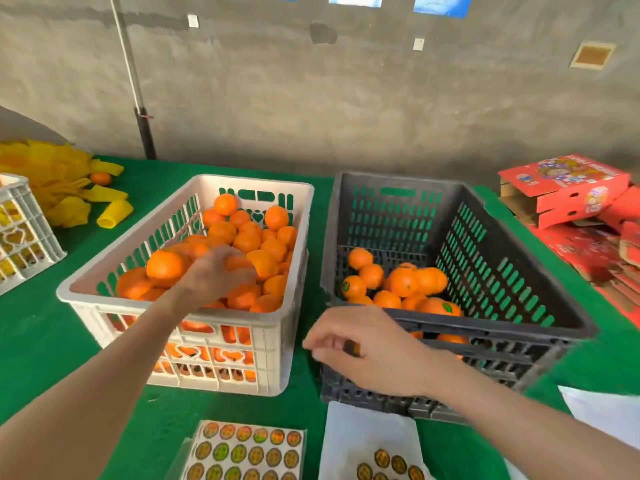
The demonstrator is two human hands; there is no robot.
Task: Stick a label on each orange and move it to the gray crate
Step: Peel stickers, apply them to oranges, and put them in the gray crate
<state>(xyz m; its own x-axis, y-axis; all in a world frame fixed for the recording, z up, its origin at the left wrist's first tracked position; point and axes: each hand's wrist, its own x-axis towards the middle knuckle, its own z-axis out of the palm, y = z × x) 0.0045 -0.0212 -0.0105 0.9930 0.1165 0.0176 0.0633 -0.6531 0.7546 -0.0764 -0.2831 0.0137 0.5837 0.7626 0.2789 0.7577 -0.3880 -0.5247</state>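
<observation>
A white crate (86,289) on the left holds a heap of unlabelled oranges (247,242). My left hand (216,271) reaches into it, palm down and blurred, with its fingers curled over one orange in the pile. To the right stands the gray crate (512,237), with several oranges (401,282) in it, some bearing green labels. My right hand (367,351) hovers in front of the gray crate's near wall, with thumb and fingers pinched on a small round label (355,348). Two label sheets (242,452) (388,462) lie at the near edge.
The table has a green cloth (41,341). Yellow foam nets (65,188) and another white crate (20,230) are at the far left. Red cartons (568,192) are stacked at the right. A concrete wall stands behind.
</observation>
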